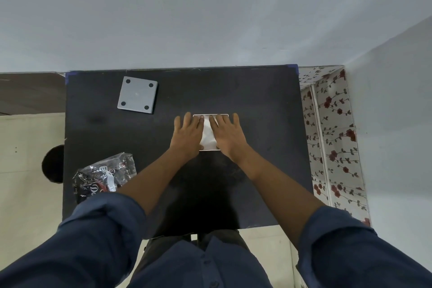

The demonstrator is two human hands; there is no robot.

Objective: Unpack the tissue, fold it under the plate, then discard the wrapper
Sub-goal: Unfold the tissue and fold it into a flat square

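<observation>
A white tissue (pixel 208 136) lies flat near the middle of the black table. Both my hands press on it with fingers spread: my left hand (pixel 189 132) covers its left part, my right hand (pixel 228 132) its right part. Only a strip between the hands and the far edge shows. A grey square plate (pixel 137 94) with a dark dot near each corner lies at the far left of the table, apart from the hands. The crumpled clear and black wrapper (pixel 104 176) lies near the left front edge, beside my left sleeve.
The black table (pixel 268 124) stands against a pale wall. A flower-patterned surface (pixel 332 138) runs along its right side. A dark round object (pixel 53 163) sits by the table's left edge, over a light floor.
</observation>
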